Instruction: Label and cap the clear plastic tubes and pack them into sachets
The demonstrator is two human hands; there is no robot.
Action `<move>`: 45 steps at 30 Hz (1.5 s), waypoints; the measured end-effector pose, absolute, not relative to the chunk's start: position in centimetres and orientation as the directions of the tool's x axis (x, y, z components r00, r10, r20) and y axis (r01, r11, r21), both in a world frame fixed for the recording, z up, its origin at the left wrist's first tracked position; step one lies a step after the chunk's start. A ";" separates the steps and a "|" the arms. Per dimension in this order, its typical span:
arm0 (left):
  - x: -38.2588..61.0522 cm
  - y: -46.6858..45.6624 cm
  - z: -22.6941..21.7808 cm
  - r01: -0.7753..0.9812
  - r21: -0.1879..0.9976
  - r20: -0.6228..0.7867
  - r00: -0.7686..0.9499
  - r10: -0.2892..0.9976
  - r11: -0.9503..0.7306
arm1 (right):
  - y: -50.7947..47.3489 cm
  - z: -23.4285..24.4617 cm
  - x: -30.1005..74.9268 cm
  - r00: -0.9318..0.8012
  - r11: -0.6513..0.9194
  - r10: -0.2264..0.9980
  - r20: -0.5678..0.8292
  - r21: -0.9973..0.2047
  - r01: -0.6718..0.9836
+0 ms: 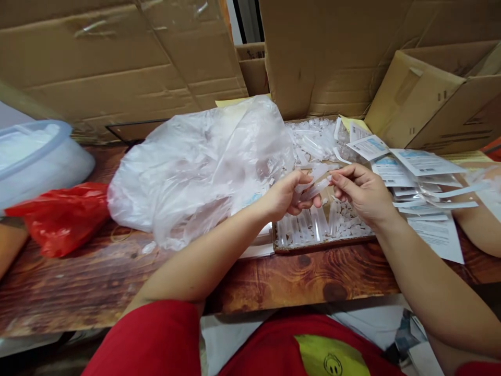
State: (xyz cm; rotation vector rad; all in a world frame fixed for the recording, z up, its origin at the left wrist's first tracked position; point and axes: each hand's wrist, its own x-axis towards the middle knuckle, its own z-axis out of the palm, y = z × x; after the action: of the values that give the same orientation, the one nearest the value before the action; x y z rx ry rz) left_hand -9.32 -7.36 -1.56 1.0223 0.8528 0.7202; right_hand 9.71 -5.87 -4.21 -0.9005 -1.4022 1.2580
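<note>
My left hand (285, 196) is closed around several translucent plastic tubes (318, 172), their ends pointing right. My right hand (364, 190) pinches at the end of one tube; whether a small cap sits between the fingertips is too small to tell. Both hands are above a shallow cardboard tray (324, 247). Clear tubes (301, 227) lie side by side in its front left part, with small white caps (354, 223) heaped to their right. More loose translucent pieces (319, 133) fill the tray's back part.
A large clear plastic bag (203, 156) lies left of the tray. Further left are a red bag (66, 214) and a pale blue tub (43, 162). Printed packets (425, 162) pile up on the right, near another person's arm (479, 224). Cardboard boxes (418, 99) stand behind.
</note>
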 end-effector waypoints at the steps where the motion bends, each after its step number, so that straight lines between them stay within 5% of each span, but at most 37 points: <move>1: -9.3 -7.4 -1.7 -0.089 0.942 -0.243 0.483 0.841 0.323 | -6.0 -4.0 9.6 -0.231 0.178 0.953 0.197 -0.979 -0.101; 16: -8.8 -8.5 -1.2 0.153 0.982 -0.151 0.248 0.957 0.115 | -7.7 -3.6 9.3 -0.200 0.398 0.896 0.397 -0.917 -0.037; 23: -9.0 -8.6 -1.9 0.224 0.974 -0.028 0.240 0.970 -0.027 | -7.6 -3.6 9.3 -0.237 0.248 0.936 0.262 -0.965 -0.086; 36: -8.5 -9.3 -1.8 0.602 0.742 0.254 0.154 0.955 -0.295 | -8.6 -3.4 8.1 -0.166 0.282 0.941 0.296 -0.954 -0.098; 45: -9.4 -9.0 -1.9 0.474 0.802 0.276 0.244 0.930 -0.363 | -7.8 -3.2 9.2 -0.270 0.317 0.907 0.324 -0.946 -0.074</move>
State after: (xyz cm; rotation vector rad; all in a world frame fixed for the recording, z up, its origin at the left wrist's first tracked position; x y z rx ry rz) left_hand -9.41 -8.99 -1.86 1.9430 1.2766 1.0205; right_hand 9.19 -7.85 -3.15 -0.7928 -1.5272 1.1653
